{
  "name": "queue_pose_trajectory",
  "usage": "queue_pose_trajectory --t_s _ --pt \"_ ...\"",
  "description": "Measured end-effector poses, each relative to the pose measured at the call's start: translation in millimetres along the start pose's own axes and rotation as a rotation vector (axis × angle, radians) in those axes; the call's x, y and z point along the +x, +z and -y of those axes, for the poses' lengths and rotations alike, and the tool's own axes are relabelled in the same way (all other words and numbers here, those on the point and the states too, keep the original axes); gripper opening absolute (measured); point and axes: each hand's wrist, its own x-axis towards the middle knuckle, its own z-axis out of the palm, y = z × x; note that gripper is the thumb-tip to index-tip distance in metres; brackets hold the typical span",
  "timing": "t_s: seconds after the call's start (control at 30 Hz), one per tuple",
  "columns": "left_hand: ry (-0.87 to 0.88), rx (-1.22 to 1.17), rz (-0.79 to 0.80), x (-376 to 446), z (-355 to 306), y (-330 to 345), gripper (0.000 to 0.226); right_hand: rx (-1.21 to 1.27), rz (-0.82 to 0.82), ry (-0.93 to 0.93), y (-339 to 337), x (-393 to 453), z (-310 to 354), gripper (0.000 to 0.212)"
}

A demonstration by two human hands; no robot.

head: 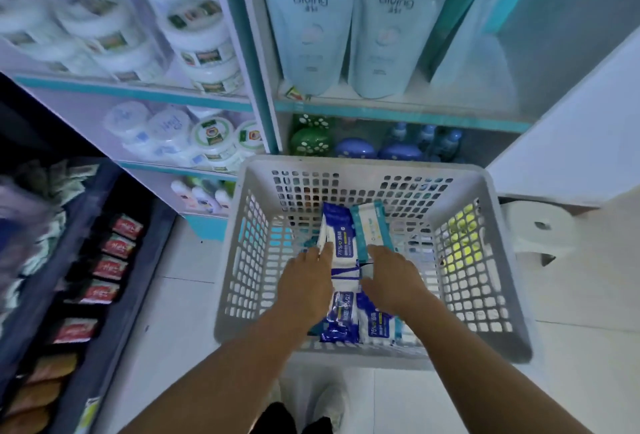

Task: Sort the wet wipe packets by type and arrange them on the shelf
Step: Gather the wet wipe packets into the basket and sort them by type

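Both your arms reach down into a white perforated plastic basket [460, 298] on the floor before the shelves [398, 108]. Your left hand [304, 281] and right hand [389, 277] press in from either side of a stack of blue-and-white wet wipe packets [343, 260], fingers curled around it. A teal-edged packet [370, 225] leans against the stack. More blue packets [341, 319] lie beneath your wrists.

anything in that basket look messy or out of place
Yes. The wet wipe packets in the white basket are jumbled at different angles, and a teal-edged packet sits mixed among the dark blue ones. Both hands, left and right, are on the pile.
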Motion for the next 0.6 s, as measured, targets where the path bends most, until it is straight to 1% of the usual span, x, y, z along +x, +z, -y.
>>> queue_pose_trajectory --t_s 0.1,0.17,0.23,0.3,0.33,0.47,0.6 --pt "0.0 0.051 -0.096 -23.5 12.4 -34.2 0.068 -0.056 -0.088 -0.108 -21.3 -14.1 26.7 0.046" --pt "-0.019 0.07 -0.14 -42.7 25.6 -57.7 0.065 -0.111 -0.124 -0.185 -35.0 -23.7 49.5 0.046" --pt "-0.053 0.063 -0.181 -61.0 43.0 -80.0 0.062 -0.141 -0.151 -0.243 -47.2 -32.6 76.1 0.048" --pt "-0.103 0.026 -0.221 -81.2 63.4 -101.9 0.06 -0.153 -0.198 -0.319 -55.8 -40.8 105.4 0.045" --pt "-0.123 0.015 -0.24 -92.5 74.8 -112.1 0.061 -0.161 -0.217 -0.354 -58.8 -45.2 121.1 0.045" --pt "-0.203 0.04 -0.342 -144.3 124.8 -144.8 0.064 -0.174 -0.235 -0.459 -66.3 -69.4 194.5 0.056" --pt "-0.287 0.051 -0.446 -206.2 180.1 -173.2 0.063 -0.206 -0.313 -0.588 -68.0 -104.2 278.1 0.054"
